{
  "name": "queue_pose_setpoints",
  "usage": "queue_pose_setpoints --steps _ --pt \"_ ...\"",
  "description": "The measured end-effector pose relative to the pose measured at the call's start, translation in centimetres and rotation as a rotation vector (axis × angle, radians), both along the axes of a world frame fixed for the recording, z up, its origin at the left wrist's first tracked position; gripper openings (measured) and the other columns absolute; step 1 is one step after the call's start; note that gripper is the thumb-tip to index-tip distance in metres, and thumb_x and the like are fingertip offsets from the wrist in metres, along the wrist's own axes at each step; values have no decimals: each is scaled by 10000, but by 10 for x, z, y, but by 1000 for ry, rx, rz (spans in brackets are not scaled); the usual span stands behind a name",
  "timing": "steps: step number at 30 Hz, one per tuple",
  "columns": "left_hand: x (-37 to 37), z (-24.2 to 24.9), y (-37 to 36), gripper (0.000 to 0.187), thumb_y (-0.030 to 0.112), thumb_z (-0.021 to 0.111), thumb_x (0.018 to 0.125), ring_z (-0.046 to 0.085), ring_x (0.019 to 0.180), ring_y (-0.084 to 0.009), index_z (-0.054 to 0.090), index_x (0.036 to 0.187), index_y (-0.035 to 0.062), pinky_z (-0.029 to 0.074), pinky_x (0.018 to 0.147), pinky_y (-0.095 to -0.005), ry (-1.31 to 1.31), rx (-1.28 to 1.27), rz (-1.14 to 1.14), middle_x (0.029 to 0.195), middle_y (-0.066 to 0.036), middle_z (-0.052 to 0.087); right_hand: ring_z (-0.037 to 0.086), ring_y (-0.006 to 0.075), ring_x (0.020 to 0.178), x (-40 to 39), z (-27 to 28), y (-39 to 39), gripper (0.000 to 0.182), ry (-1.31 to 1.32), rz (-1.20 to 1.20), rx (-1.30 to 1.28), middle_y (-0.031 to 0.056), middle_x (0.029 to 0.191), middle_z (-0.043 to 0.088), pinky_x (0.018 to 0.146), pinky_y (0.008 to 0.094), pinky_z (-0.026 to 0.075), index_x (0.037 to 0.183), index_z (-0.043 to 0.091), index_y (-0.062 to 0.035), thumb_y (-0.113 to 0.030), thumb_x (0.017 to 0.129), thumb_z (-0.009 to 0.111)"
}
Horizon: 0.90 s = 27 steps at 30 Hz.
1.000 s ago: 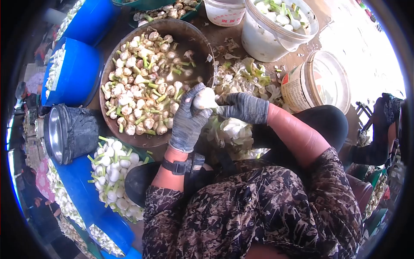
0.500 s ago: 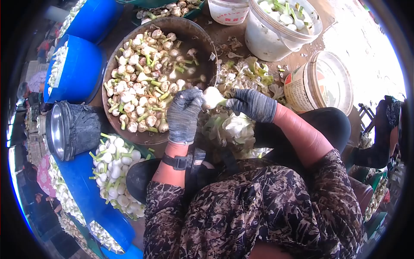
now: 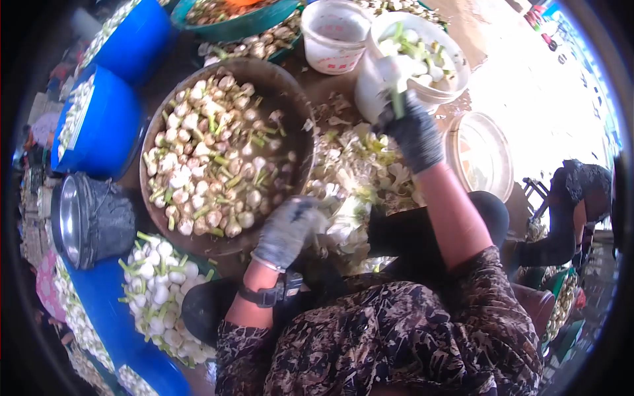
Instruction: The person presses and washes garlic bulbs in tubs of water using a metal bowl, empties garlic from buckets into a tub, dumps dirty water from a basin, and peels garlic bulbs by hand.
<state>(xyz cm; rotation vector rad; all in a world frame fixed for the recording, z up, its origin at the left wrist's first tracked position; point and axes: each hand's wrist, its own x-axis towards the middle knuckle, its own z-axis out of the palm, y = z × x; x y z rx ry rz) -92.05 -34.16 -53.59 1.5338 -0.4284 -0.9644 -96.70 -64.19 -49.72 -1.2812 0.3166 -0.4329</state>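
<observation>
My right hand, in a grey glove, is closed on the green stem of a peeled garlic bulb at the near side of a white bucket that holds peeled garlic. Blurred by motion, my left hand hangs over the near right rim of a large round basin of unpeeled garlic bulbs in water; its fingers are smeared. Peeled skins are heaped between the basin and my lap.
A second white bucket and a green basin stand at the back. Blue tubs, a dark bucket and a pile of peeled garlic are at the left. A lidded tub lies at the right.
My right hand has moved forward to the white bucket with the bulb. My left hand has come off the bulb and moved down toward my lap. The view has shifted slightly.
</observation>
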Motion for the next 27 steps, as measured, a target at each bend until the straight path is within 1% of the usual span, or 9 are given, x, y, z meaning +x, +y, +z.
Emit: queue_pose_setpoints --steps 2,9,12,14,17,20,23,24,27 --pt "-6 24 -3 243 109 566 912 602 857 -155 603 1128 4 488 820 -284 -146 206 -267 989 -95 646 583 196 747 20 6 -24 539 -89 -35 388 65 856 596 698 399 516 1146 533 -7 -503 949 457" --pt "13 25 12 267 125 610 891 620 991 -212 605 1132 11 490 874 -319 -230 146 -50 1075 -131 633 546 86 604 124 -60 78 246 483 396 -171 14 794 612 552 235 454 981 618 -58 -297 924 604" --pt "23 25 19 260 118 602 894 621 991 -211 599 1130 10 492 872 -318 -306 166 5 1074 -131 629 633 212 727 194 -186 84 254 245 610 -698 61 847 652 664 363 500 1065 626 -70 -259 971 485" --pt "31 21 23 263 116 599 889 620 998 -222 595 1131 13 489 875 -323 -295 145 27 1073 -131 628 626 293 979 239 -208 106 417 932 615 -1107 95 1135 651 891 352 462 1261 567 -99 -332 916 565" --pt "44 20 29 277 127 592 881 613 1022 -265 591 1138 24 472 906 -348 -353 143 73 1087 -137 622 618 335 989 254 -265 126 362 1121 241 -552 98 1141 653 886 364 461 1200 612 -100 -299 900 578" --pt "54 14 32 276 126 592 895 606 1048 -241 580 1150 23 468 918 -335 -335 155 153 1137 -119 612 635 293 967 262 -366 127 321 634 256 -756 105 1024 680 838 371 479 1035 665 -53 -331 898 584" --pt "61 0 30 307 103 597 902 593 1068 -194 548 1194 22 464 930 -304 -160 60 371 1146 -91 609 643 226 869 251 -329 140 399 480 295 -1087 109 868 663 754 360 498 931 650 -24 -411 914 555" --pt "63 5 28 391 75 597 903 567 1097 -168 483 1271 5 458 940 -276 90 -14 494 1181 -91 586 642 223 801 241 -283 146 447 546 385 -818 127 849 663 722 357 504 972 643 -26 -457 900 552" --pt "76 -27 28 544 120 635 871 480 1207 -225 402 1345 -10 392 1020 -328 -251 106 634 1299 -153 491 609 196 593 204 -160 162 582 672 482 -173 143 752 642 614 342 507 1047 622 -25 -573 888 503"
